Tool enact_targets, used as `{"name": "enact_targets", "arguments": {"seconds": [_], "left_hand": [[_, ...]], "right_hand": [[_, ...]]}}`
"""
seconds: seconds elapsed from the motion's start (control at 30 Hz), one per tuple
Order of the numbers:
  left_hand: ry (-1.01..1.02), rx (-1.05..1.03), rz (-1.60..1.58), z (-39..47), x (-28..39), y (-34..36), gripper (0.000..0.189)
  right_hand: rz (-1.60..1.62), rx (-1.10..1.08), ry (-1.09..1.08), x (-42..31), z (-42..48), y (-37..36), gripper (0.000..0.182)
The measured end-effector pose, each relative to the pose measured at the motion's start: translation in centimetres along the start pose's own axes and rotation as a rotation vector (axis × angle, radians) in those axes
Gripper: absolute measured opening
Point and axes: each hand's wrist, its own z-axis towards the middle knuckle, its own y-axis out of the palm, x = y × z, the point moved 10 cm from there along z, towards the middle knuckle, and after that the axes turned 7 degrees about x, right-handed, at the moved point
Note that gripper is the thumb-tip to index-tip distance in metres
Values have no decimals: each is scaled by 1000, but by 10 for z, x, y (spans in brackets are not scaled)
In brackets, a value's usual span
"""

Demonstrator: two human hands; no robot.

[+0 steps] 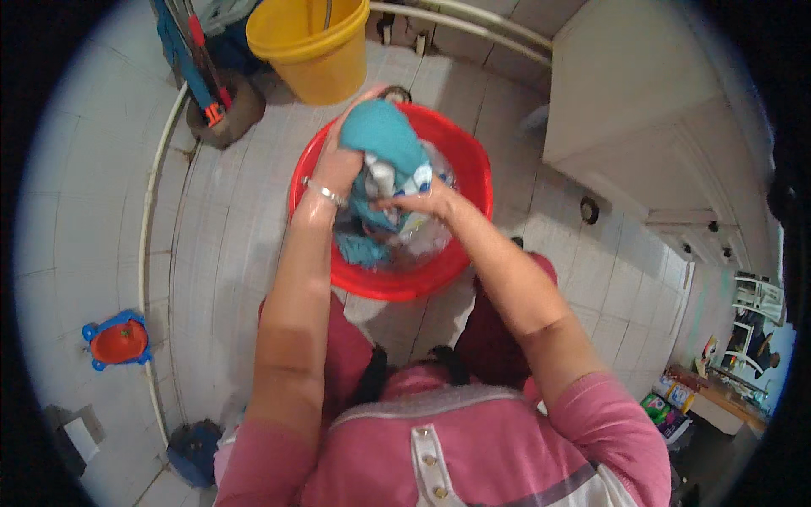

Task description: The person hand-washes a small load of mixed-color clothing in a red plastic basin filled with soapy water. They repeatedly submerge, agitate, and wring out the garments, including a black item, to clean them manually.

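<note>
Between my knees stands a red plastic basin (393,290) with sudsy water (437,244) in it. A wet teal cloth garment (380,130) with a white and blue patterned part is bunched up above the water. My left hand (339,168), with a silver bracelet at the wrist, grips its left side; some of the fingers are hidden behind the fabric. On the right side my right hand (421,199) is closed around the patterned part, its thumb pointing left. More teal cloth (361,250) lies in the water near the basin's front.
A yellow bucket (317,57) stands behind the basin, at the left. Long-handled tools (203,76) lean in a brown container (231,120) by the wall. To the right is a large white cabinet (614,108). A blue and red toy-like holder (118,340) hangs on the left wall.
</note>
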Motion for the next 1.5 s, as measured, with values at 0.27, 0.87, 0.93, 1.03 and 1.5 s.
{"name": "enact_targets", "arguments": {"seconds": [0.27, 0.87, 0.93, 1.03, 1.5], "left_hand": [[192, -47, 331, -4, -8, 0, 20], [136, -129, 990, -4, 8, -10, 30], [122, -176, 1152, -7, -10, -17, 33], [104, -280, 1470, -17, -42, -21, 45], [-368, -590, 1520, -46, -87, -30, 40]], "right_hand": [[-251, 68, -250, -1, 9, -3, 87], [-937, 291, -102, -10, -3, -56, 69], [-901, 318, 8, 1, -4, -82, 61], [-849, 388, 13, 1, -16, -104, 47], [-704, 535, -293, -38, -61, -111, 40]]}}
